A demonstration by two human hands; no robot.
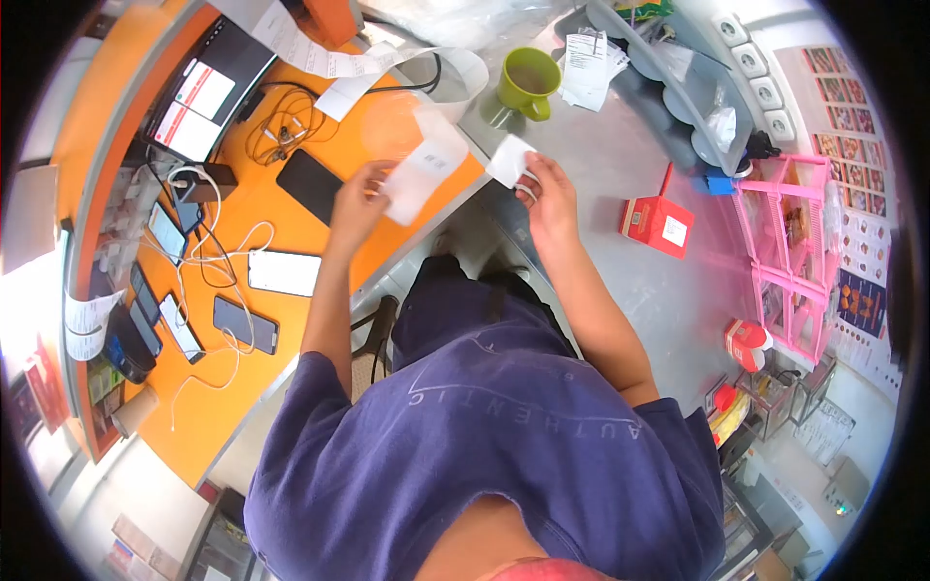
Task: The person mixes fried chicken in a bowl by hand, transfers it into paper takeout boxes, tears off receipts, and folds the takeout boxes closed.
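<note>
My left hand pinches the edge of a thin, pale paper strip with faint print on it, held over the orange desk's edge. A small white paper piece is between the thumb and fingers of my right hand, above the steel counter. The two papers are apart. Just beyond my right hand stands a green mug with liquid in it. A black phone lies beside my left hand. Curling across the far end of the desk is a long white printed paper strip.
On the orange desk are several phones, tangled white cables and a monitor. The steel counter carries a red box, a pink rack and a grey organizer.
</note>
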